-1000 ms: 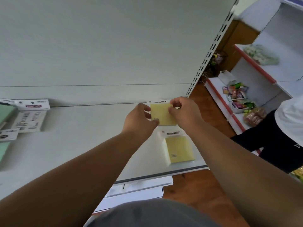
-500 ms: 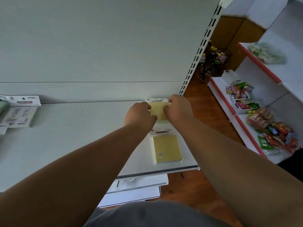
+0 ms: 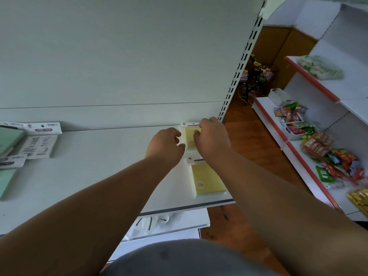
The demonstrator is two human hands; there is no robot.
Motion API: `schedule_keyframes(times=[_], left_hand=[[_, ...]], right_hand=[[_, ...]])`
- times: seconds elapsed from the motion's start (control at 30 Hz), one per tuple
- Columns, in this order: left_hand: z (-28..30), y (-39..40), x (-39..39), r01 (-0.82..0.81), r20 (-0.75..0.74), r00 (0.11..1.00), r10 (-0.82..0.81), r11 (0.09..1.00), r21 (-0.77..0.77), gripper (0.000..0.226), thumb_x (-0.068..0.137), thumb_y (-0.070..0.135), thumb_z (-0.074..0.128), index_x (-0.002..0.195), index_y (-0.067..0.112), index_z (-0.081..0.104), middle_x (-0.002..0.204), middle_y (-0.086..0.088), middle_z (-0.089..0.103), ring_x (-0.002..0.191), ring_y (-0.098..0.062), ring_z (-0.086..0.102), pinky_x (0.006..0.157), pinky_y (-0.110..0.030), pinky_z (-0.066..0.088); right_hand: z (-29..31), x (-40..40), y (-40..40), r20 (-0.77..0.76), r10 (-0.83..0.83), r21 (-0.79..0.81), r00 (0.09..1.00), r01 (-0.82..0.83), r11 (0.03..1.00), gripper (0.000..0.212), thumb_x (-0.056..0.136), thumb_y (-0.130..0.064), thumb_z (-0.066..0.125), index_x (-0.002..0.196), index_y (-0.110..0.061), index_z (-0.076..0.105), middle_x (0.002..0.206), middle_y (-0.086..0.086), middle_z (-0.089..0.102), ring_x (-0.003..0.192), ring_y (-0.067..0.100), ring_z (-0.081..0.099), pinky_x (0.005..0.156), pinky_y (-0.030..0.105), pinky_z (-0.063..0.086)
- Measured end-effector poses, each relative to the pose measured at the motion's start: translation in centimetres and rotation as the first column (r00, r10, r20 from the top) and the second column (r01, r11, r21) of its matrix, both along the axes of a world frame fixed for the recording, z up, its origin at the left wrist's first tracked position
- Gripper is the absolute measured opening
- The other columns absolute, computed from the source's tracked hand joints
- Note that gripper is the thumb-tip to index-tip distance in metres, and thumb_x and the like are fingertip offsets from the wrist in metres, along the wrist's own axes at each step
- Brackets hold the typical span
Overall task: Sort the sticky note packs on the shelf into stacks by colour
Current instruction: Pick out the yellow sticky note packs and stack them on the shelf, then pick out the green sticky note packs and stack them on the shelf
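Here, yellow pack (image 3: pixel 190 138) on shelf (image 3: pixel 99 176), between left hand (image 3: pixel 166 145), right hand (image 3: pixel 212 137), both grips pinching it.

A shop, by every sign. White metal retail shelving (image 3: pixel 103 176) with a slotted upright (image 3: pixel 242 62) for adjustable brackets. Packaged sticky note packs (image 3: pixel 207 181) with printed header cards laid out on the shelf, more green ones (image 3: pixel 8 138) to the left. Across a wooden-floored aisle (image 3: pixel 251 140), a second gondola unit (image 3: pixel 322 92) with red-edged shelves, stocked with bright snack packets (image 3: pixel 336 162) and a small white basket of sachets (image 3: pixel 294 128). At the aisle's far end, wood panelling (image 3: pixel 278 46) and a dark wire rack (image 3: pixel 258 78) of goods.
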State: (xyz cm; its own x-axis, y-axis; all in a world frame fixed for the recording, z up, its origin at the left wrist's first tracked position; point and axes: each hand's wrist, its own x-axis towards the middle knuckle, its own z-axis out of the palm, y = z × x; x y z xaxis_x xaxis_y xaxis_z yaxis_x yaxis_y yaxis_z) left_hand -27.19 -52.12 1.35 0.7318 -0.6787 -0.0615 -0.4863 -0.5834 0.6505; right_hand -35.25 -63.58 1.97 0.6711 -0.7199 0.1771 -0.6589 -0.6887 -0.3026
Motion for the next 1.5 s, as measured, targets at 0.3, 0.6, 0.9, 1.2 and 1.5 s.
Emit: schedule_keyframes(times=[0.3,0.6,0.9,1.2,1.5], left_hand=[[-0.2,14.0,7.1,-0.099,0.026,0.995,0.099,0.995,-0.012,0.028,0.086,0.026,0.06,0.114,0.029,0.062,0.098,0.015,0.063,0.084,-0.009,0.062,0.075,-0.027,0.053],[-0.7,30.1,18.4,-0.247,0.138,0.959,0.246,0.969,-0.013,0.031,0.081,0.023,0.063,0.112,0.027,0.065,0.105,0.009,0.062,0.099,-0.018,0.06,0.086,-0.03,0.048],[-1.5,35.8,24.8,-0.394,0.284,0.901,0.328,0.893,0.218,0.053,0.083,0.039,0.06,0.13,0.018,0.049,0.141,-0.01,0.041,0.13,-0.034,0.031,0.109,-0.041,0.027],[-2.6,33.6,21.9,-0.073,0.255,0.963,0.087,0.995,-0.066,0.048,0.074,0.007,0.068,0.121,0.011,0.06,0.132,-0.011,0.049,0.124,-0.032,0.044,0.106,-0.036,0.035],[-1.7,21.1,14.7,0.282,0.406,0.869,-0.281,0.957,0.059,0.046,0.083,0.007,0.054,0.126,0.023,0.057,0.129,0.001,0.052,0.108,-0.027,0.053,0.09,-0.039,0.049]], right_hand=[[0.7,9.1,12.7,0.15,0.243,0.036,0.958,-0.251,0.967,0.02,0.094,-0.026,0.054,0.101,-0.011,0.064,0.093,-0.001,0.052,0.084,0.018,0.053,0.068,0.026,0.036],[-1.0,21.0,28.3,0.152,0.308,0.201,0.939,-0.334,0.921,0.018,0.089,-0.023,0.057,0.085,-0.008,0.065,0.092,0.006,0.063,0.084,0.024,0.059,0.067,0.028,0.042],[-2.0,28.5,34.7,0.188,0.133,0.698,0.973,-0.228,0.679,0.016,0.084,-0.023,0.061,0.094,-0.019,0.072,0.103,0.006,0.072,0.1,0.027,0.067,0.092,0.039,0.054],[-1.4,25.8,31.6,0.266,-0.141,0.854,0.954,-0.165,0.493,0.009,0.087,-0.021,0.067,0.079,-0.02,0.064,0.077,0.001,0.063,0.068,0.019,0.057,0.054,0.025,0.042],[0.0,13.8,18.4,0.23,-0.271,0.867,0.935,-0.07,0.494,0.005,0.088,-0.009,0.066,0.09,-0.012,0.062,0.087,0.011,0.065,0.072,0.025,0.06,0.054,0.03,0.048]])
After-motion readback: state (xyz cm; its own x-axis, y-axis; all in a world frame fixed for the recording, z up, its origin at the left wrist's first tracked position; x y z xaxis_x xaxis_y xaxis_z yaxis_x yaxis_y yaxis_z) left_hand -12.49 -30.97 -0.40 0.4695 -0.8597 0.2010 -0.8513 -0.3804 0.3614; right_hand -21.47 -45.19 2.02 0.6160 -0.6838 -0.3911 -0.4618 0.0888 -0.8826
